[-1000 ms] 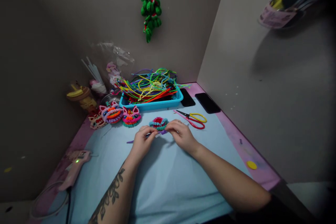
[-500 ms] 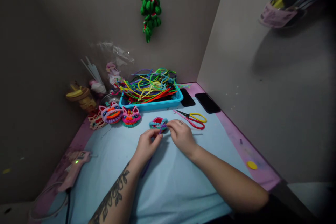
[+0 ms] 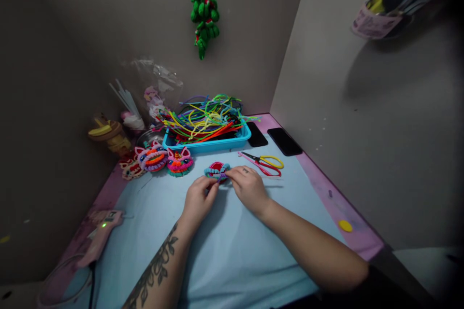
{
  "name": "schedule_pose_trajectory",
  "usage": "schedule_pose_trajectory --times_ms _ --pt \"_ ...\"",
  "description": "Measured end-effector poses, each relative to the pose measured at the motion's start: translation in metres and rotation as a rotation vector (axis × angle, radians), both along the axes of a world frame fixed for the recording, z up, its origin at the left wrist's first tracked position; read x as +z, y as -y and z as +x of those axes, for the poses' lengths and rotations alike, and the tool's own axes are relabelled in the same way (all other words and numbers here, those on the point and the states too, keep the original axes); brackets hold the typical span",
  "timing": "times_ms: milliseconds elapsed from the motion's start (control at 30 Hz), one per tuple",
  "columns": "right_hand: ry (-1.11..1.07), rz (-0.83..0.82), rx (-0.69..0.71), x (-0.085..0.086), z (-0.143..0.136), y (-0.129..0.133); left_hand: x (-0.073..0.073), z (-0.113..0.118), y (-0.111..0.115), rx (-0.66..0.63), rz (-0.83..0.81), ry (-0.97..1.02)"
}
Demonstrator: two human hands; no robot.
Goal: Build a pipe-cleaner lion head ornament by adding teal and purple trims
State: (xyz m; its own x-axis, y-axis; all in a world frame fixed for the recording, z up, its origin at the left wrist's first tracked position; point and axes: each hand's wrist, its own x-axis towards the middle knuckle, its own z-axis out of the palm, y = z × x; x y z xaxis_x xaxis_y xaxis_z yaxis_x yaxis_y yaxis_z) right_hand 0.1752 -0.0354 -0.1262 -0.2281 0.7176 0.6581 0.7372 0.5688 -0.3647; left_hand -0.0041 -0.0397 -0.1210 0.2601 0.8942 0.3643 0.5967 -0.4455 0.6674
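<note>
My left hand [image 3: 199, 198] is closed in a pinch at the centre of the table, its thumb and forefinger on a purple pipe cleaner [image 3: 221, 177]. Facing it, my right hand [image 3: 248, 189] pinches the pipe cleaner's other part, where it looks coiled. Just behind my fingertips lies a round piece of light-blue and red pipe cleaners [image 3: 213, 170], partly hidden by the hands. I cannot tell whether the purple pipe cleaner touches it. Scissors [image 3: 266, 161] with yellow and red handles lie beyond my right hand.
Behind stands a blue tray [image 3: 208, 146] heaped with coloured pipe cleaners. Several finished animal-face pieces [image 3: 180, 161] sit to its left. Two black phones [image 3: 284, 141] lie at the right. A pink glue gun [image 3: 103, 236] with a lit green light rests at the left edge. A yellow disc [image 3: 345, 225] lies right.
The hands have come slightly closer together and nearer the round piece. The purple tail that hung below my left hand no longer shows. The whole view has shifted slightly.
</note>
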Motion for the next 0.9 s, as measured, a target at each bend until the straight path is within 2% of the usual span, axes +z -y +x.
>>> schedule_pose_trajectory --times_ms 300,467,567,700,900 --pt "0.021 -0.016 0.009 0.001 -0.001 0.0 0.0 0.001 0.0 0.018 0.006 -0.047" --pt "-0.021 0.071 0.058 0.002 -0.001 0.001 -0.004 0.001 -0.002 0.098 -0.185 0.176" --pt "0.004 0.111 0.107 0.002 -0.003 0.004 -0.004 0.001 -0.002 0.053 -0.119 0.244" --pt "0.043 0.121 0.168 0.001 -0.004 0.005 -0.004 -0.001 -0.001 -0.025 -0.019 0.159" --pt "0.08 0.006 0.081 0.004 0.009 -0.005 0.004 -0.006 -0.003 0.112 0.002 0.322"
